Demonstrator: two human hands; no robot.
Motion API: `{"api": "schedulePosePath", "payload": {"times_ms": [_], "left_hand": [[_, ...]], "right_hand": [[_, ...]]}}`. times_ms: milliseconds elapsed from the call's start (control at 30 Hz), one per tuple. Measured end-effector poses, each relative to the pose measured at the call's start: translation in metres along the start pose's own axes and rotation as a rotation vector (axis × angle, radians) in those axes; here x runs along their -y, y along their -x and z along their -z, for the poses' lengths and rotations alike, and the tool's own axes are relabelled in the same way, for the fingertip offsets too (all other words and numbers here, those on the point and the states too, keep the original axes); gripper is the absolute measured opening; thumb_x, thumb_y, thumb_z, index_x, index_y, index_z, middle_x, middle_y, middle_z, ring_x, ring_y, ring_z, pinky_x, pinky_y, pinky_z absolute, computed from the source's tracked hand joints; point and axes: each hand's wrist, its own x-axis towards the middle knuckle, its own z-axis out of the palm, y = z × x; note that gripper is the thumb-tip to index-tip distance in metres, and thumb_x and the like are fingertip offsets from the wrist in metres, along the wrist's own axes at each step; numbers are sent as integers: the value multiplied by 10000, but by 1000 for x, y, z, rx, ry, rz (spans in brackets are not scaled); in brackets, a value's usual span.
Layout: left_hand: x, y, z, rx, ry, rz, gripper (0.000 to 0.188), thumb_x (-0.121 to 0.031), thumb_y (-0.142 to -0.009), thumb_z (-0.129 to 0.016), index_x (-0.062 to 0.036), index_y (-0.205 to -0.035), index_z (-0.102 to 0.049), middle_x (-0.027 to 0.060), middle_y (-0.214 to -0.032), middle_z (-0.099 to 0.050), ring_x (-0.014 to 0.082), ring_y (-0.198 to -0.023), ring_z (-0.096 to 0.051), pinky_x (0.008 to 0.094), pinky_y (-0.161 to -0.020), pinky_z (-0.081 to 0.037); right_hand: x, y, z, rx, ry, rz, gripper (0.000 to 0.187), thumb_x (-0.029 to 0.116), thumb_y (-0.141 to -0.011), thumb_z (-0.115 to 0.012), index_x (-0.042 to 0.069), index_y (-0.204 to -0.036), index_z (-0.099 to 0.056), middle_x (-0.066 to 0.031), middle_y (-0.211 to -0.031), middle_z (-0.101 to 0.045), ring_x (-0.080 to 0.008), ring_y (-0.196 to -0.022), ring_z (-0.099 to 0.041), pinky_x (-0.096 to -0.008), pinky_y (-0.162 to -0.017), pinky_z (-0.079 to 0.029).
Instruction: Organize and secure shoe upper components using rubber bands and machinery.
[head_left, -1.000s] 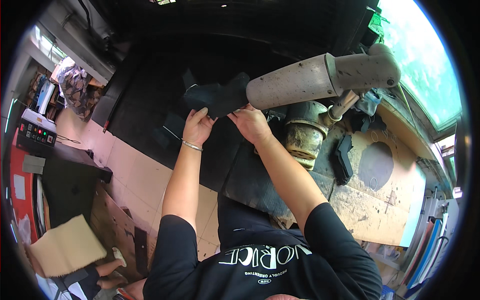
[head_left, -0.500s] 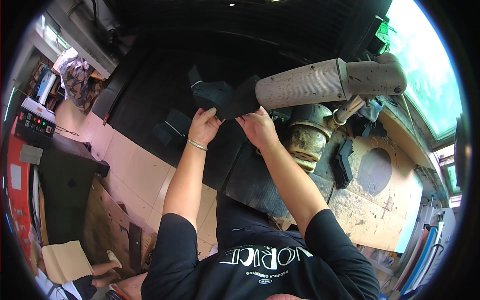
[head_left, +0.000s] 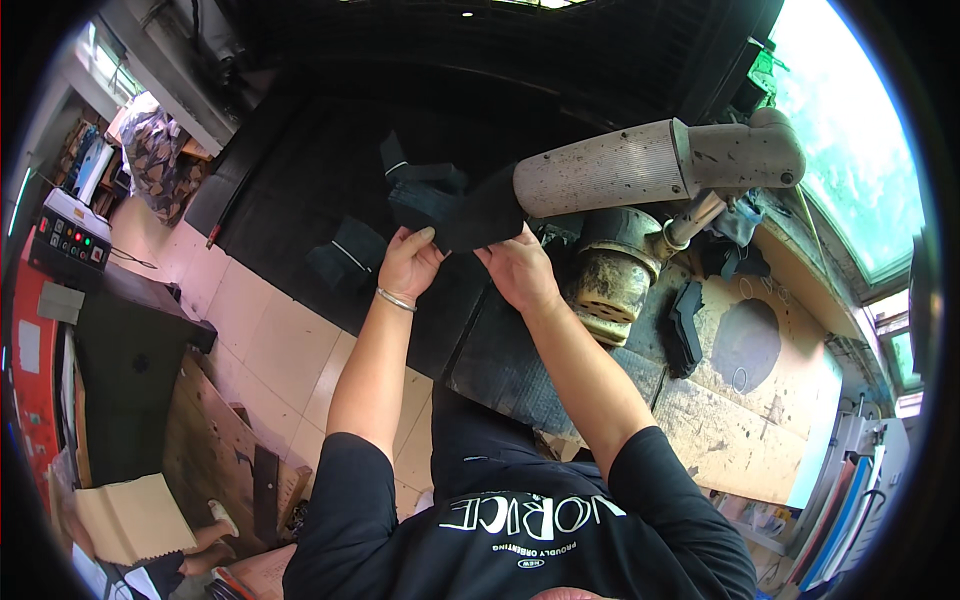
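Observation:
Between my hands is a flat, dark, angular cut piece (head_left: 482,222), fabric or thin sheet by its look. My left hand (head_left: 410,262) pinches its near left edge between thumb and fingers. My right hand (head_left: 521,270) grips the near right edge, partly under the lamp-like ribbed end of a metal arm (head_left: 600,170). Just beyond the piece lies a bundle of dark cut pieces (head_left: 425,185) with a white band round it. A second banded bundle (head_left: 345,252) rests left of my left hand. Dark on dark, the piece's outline is hard to make out.
A dirty metal canister (head_left: 610,275) stands below the arm on the cardboard-covered table (head_left: 730,430). Farther right lies a stack of dark cut pieces (head_left: 686,330). A control box (head_left: 72,240) with lit buttons is at far left. Another person's leg (head_left: 208,545) shows at lower left.
Both hands have come slightly nearer to me with the dark piece. More of the banded bundle beyond it now shows. The bundle on the left has not moved.

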Motion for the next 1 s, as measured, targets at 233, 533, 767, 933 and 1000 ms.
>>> {"api": "schedulePosePath", "payload": {"times_ms": [233,533,767,933,1000], "left_hand": [[2,7,11,33,0,2,208,11,-910,-529,33,-1087,-635,186,-1135,-669,306,-1066,-649,423,-874,-544],[0,18,1,64,10,-2,224,16,-898,-537,40,-1101,-630,201,-1169,-654,319,-1103,-634,431,-912,-528],[2,25,-19,-126,-41,-17,147,39,-881,-581,37,-994,-676,178,-1026,-704,273,-965,-693,384,-857,-573],[3,29,-12,-125,-25,-18,169,37,-878,-584,42,-1027,-664,181,-1045,-698,280,-992,-684,402,-893,-558],[2,31,-4,-3,-3,-4,240,8,-888,-554,51,-1110,-634,211,-1221,-628,338,-1165,-595,462,-1009,-468]], "right_hand": [[-4,9,1,-3,12,-24,453,-85,-847,-452,76,-1259,-554,-56,-1262,-586,-210,-1226,-521,-389,-1075,-377],[-8,17,-8,41,-22,11,450,-100,-814,-473,24,-1240,-546,-108,-1251,-608,-247,-1214,-549,-414,-1087,-386],[-9,25,-10,58,5,9,417,-81,-849,-484,44,-1241,-557,-84,-1261,-598,-226,-1229,-530,-409,-1097,-366],[-11,30,-12,58,6,16,373,-52,-858,-522,50,-1213,-572,-91,-1242,-616,-239,-1213,-546,-418,-1085,-378],[-11,32,-13,33,7,3,350,-41,-866,-541,60,-1199,-585,-85,-1227,-624,-232,-1205,-551,-416,-1082,-381]]}}
